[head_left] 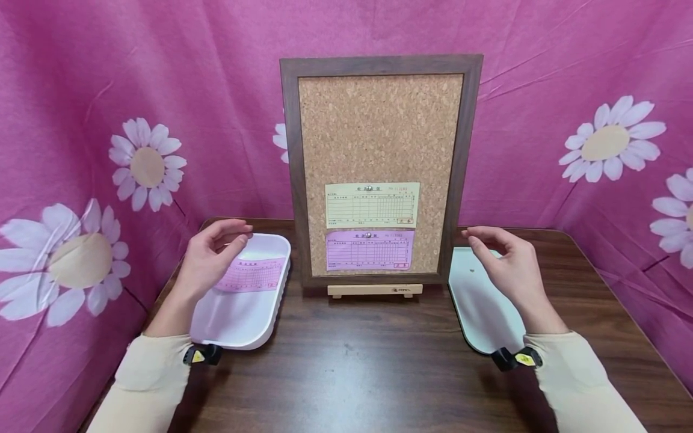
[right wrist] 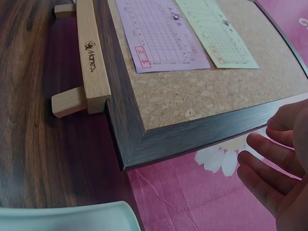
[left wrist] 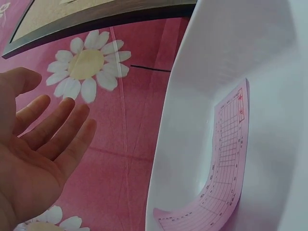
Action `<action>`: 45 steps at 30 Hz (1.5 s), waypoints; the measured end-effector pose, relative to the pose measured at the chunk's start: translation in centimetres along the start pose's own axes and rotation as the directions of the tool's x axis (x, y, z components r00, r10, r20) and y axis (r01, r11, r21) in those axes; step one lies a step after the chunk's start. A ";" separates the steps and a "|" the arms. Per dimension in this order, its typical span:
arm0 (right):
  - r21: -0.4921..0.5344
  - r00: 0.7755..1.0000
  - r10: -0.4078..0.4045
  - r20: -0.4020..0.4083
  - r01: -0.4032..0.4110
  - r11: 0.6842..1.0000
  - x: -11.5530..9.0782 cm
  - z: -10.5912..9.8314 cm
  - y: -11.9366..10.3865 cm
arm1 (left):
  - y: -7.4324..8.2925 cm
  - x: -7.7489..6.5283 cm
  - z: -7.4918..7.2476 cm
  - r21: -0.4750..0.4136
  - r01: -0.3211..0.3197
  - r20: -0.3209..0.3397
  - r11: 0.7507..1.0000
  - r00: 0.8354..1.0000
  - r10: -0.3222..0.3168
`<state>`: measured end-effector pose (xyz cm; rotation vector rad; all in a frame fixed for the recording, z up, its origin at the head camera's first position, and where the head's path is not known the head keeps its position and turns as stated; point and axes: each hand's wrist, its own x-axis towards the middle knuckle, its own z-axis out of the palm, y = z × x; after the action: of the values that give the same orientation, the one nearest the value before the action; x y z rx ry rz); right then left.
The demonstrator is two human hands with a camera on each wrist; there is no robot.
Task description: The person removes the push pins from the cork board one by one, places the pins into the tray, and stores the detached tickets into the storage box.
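Observation:
My left hand hovers over the white tray, fingers loosely bent and nothing between them. A pink receipt slip lies in that tray, its end curling up the wall in the left wrist view. On the other side, my right hand hangs relaxed and bare above the pale green tray, where one tiny object lies. Between the hands stands a framed cork board. A yellow receipt slip and, below it, a purple receipt slip are fixed to its lower half with silver pins.
The board leans on a wooden easel at the middle of the dark wood table. Behind everything hangs a pink cloth printed with white daisies. Each tray sits to one side of the board.

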<state>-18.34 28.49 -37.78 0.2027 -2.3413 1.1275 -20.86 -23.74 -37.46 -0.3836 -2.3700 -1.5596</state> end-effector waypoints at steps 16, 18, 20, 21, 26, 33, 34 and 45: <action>0.029 1.000 -0.024 0.007 0.024 0.999 0.4 0.8 -1.2 | 0.5 0.8 1.8 -0.067 -0.014 0.058 0.998 0.998 0.018; 0.032 1.000 -0.022 0.012 0.022 0.999 0.5 0.8 -1.4 | 0.5 0.9 2.0 -0.073 -0.011 0.068 0.997 0.998 0.016; 0.034 1.000 -0.022 0.020 0.021 0.999 0.6 0.9 -1.5 | 0.6 0.9 2.3 -0.078 -0.010 0.079 0.997 0.997 0.017; 0.033 0.999 -0.023 0.022 0.022 0.999 0.7 0.9 -1.6 | 0.7 1.0 2.4 -0.085 -0.010 0.084 0.996 0.996 0.017; 0.047 0.999 -0.029 0.033 0.027 0.999 1.0 1.2 -2.0 | 0.9 1.1 2.8 -0.113 -0.017 0.102 0.993 0.994 0.029; 0.072 0.999 -0.016 0.048 0.013 0.997 1.1 1.7 -2.6 | 1.1 1.3 3.3 -0.140 -0.023 0.118 0.990 0.992 0.040; 0.077 0.999 -0.016 0.050 0.012 0.997 1.1 1.8 -2.7 | 1.1 1.3 3.4 -0.144 -0.024 0.121 0.989 0.992 0.042; 0.109 0.998 -0.005 0.064 -0.002 0.994 1.3 2.5 -3.4 | 1.6 1.8 4.2 -0.130 -0.030 0.148 0.991 0.988 0.049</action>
<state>-19.20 24.54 -36.04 0.2844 -2.3369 1.2667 -22.35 -19.10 -37.05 -0.5923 -2.3627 -1.7250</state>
